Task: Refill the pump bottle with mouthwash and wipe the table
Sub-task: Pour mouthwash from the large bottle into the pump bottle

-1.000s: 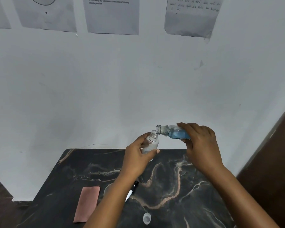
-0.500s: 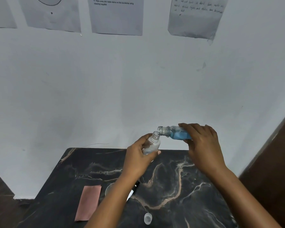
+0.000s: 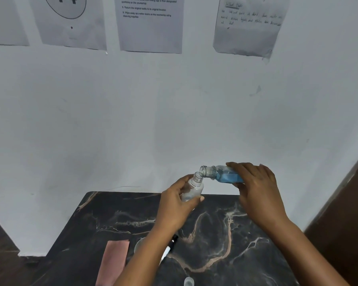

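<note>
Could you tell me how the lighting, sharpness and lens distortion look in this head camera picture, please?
Head view: dim, even light with a bluish cast and no hard glare; the wide lens bows the papers on the wall outward; their print is too soft to read fully; both hands, the left hand and right hand, the empty bottle and the blue mouthwash bottle are fairly sharp; the dark marble table shows no obvious reflections.

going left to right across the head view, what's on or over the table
pink folded cloth → left hand → small clear empty bottle → clear bottle of blue mouthwash → right hand
</note>
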